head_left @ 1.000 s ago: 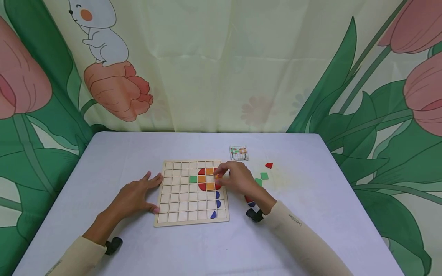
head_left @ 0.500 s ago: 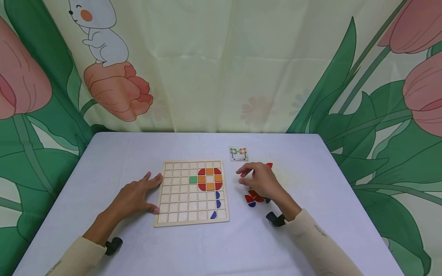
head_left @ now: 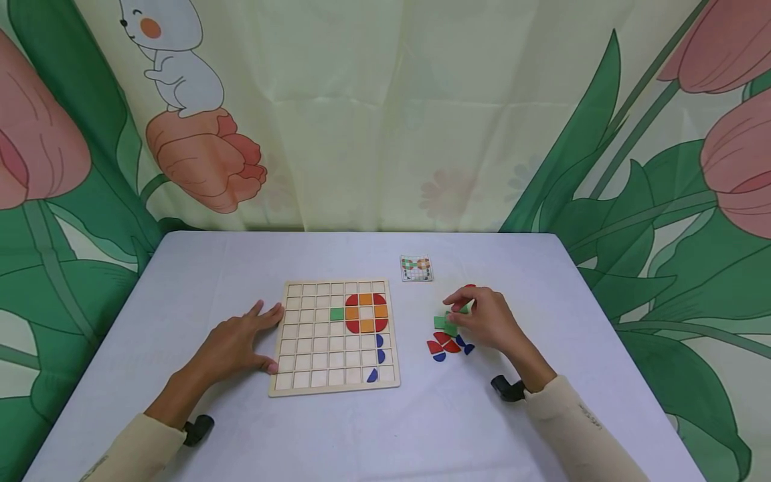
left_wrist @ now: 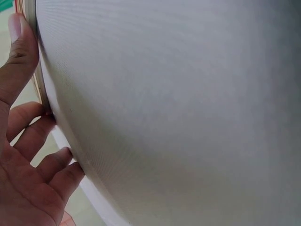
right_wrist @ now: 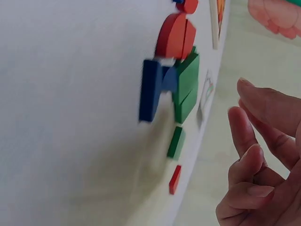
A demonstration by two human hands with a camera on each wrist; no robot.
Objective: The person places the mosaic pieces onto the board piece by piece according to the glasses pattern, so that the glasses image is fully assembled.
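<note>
A wooden grid board (head_left: 304, 393) lies on the table, with my left hand (head_left: 237, 340) at its left edge, thumb and fingertips touching the side. Set in its cells are a ring of orange squares (head_left: 367, 299) and red quarter-rounds (head_left: 351, 327), one green square (head_left: 336, 313) and several blue pieces (head_left: 381, 356). To the right of the board, my right hand (head_left: 489, 320) hovers over loose green squares (head_left: 442, 323). In the right wrist view its fingers are loosely bent and nothing shows between them.
Loose red pieces (head_left: 450, 347) and blue pieces (head_left: 440, 357) lie just nearer than the green squares. A small pattern card (head_left: 416, 268) lies beyond the board's far right corner. The table's white cloth (head_left: 361, 435) runs back to a printed curtain (head_left: 361, 134).
My right hand has left the board, where an orange square now sits in the ring's right side, and moved right to the loose pieces. My left hand has stayed still.
</note>
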